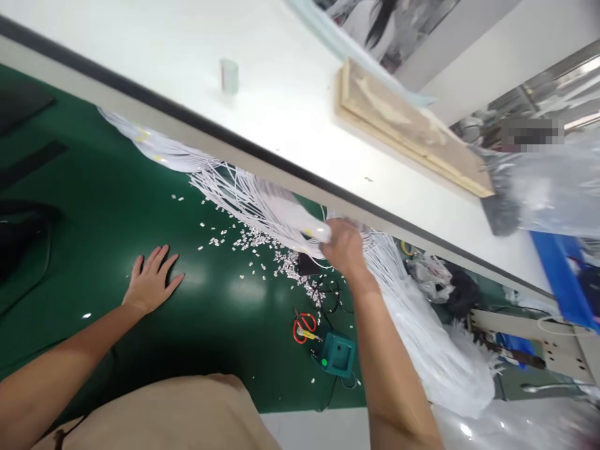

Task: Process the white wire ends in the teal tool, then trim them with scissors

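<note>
While the right hand (pixel 345 245) is closing its fingers around the taped end of a bundle of white wires (pixel 262 203), the bundle is lying across the green mat (pixel 94 206), running from the hand up and to the left under the edge of the white shelf (pixel 262 94). More white wires are fanning out on the other side of the hand, spilling down to the right over a heap of clear plastic bags (pixel 450 369). The grip is clamping on the bundle's end, though the fingertips themselves are hiding behind the wires.

The left hand (pixel 150 282) is resting flat on the mat, fingers spread apart, holding nothing, well apart from the wires.

Small white cut pieces (pixel 253 240) are lying scattered on the mat between the two hands, thickest just beside the bundle. Nearer the person, red-handled scissors (pixel 302 326) are lying beside a small teal box (pixel 338 355) with a dark cable trailing from it.

On the shelf above, a small clear cup (pixel 229 76) is standing upright, and a long wooden board (pixel 412 128) is lying further to the right. A blue crate (pixel 565 275) is showing at the right edge, partly under crumpled plastic. Tan clothing is filling the bottom of the view.
</note>
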Demonstrator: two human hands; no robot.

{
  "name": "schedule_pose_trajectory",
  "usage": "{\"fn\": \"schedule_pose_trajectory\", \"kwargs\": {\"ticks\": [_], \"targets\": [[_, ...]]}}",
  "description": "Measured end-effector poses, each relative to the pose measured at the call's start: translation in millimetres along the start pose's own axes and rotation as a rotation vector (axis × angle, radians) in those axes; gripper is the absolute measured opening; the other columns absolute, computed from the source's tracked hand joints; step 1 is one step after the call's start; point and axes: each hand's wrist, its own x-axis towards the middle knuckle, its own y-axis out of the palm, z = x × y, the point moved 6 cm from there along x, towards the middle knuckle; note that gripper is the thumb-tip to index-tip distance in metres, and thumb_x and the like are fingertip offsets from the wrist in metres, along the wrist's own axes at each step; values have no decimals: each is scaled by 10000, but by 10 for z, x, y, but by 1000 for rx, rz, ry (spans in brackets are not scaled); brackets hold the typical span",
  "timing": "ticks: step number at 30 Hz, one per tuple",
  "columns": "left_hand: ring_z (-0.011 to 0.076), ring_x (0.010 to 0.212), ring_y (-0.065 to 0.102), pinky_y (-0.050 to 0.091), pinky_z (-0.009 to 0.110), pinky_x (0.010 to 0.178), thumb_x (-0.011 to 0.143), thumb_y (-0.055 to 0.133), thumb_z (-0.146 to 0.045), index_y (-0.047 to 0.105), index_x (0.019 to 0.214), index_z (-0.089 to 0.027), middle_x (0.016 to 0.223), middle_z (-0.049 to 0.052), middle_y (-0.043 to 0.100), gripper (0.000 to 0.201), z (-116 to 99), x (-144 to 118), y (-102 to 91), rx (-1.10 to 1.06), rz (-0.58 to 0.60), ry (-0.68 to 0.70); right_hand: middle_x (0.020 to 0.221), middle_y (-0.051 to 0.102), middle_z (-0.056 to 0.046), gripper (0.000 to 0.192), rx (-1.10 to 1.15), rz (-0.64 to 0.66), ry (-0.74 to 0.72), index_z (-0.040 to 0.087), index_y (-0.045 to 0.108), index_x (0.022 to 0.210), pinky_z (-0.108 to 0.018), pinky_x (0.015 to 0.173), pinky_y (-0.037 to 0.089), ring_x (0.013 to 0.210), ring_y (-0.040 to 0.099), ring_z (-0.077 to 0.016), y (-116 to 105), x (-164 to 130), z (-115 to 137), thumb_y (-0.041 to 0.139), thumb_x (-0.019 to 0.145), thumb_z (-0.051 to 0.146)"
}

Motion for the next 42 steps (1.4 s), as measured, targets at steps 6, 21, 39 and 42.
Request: {"fn": "schedule_pose_trajectory", "kwargs": {"ticks": [6,21,39,42], "targets": [[350,1301,412,367,523,1042,788,308,-759,588,1199,-155,1321,187,526,782,-992,139,31,-1085,361,-394,954,610,-71,324,173,6,-206,166,601,981,-391,971,364,905,525,-231,139,-678,1285,618,660,207],[168,646,639,577,372,729,866,522,-283,563,920,-153,714,46,620,146,-2826,27,-319,-1988,370,-728,1087,634,-154,820,2322,-345,578,173,601,1070,-550,903,424,1043,576,-298,1000,-1912,812,347,690,854],[102,582,599,560,232,566,925,433,-336,244,1419,-99,711,21,544,579,-1718,-901,-1654,-2297,285,-475,715,383,35,634,2593,-296,553,309,560,1188,-406,776,445,631,412,-140,689,-2696,1020,661,628,589],[99,503,568,532,229,481,880,474,-401,269,1423,-126,667,-1,509,642,-1718,-1033,-1812,-2258,249,-362,690,360,40,566,2609,-208,551,321,596,1101,-400,750,448,609,395,-138,878,-2764,1142,693,592,549]]}}
